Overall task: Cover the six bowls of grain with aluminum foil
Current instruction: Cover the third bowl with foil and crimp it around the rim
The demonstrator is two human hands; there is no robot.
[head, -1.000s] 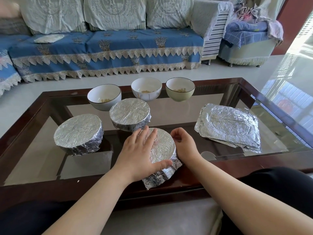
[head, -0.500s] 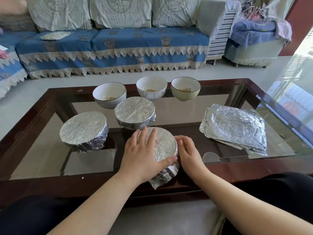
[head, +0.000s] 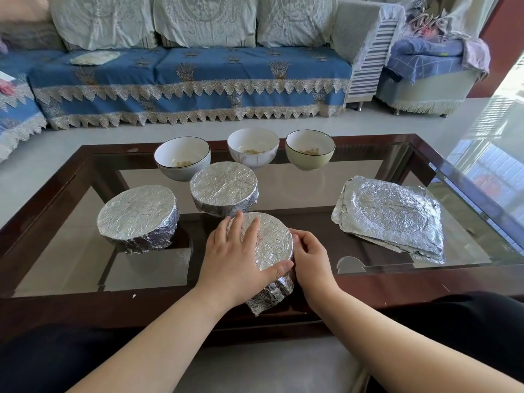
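Foil-covered bowl under flat left hand, right hand seemingly pinching its side.

Single head-worn view, forward and down, close over glass table.

The right hand moved in against the right side of the nearest foil-covered bowl, and its fingers curled tighter onto the foil at the rim. The loose foil flap at the bowl's near side got pressed closer to the wall. The left hand's thumb slid further along the near rim.
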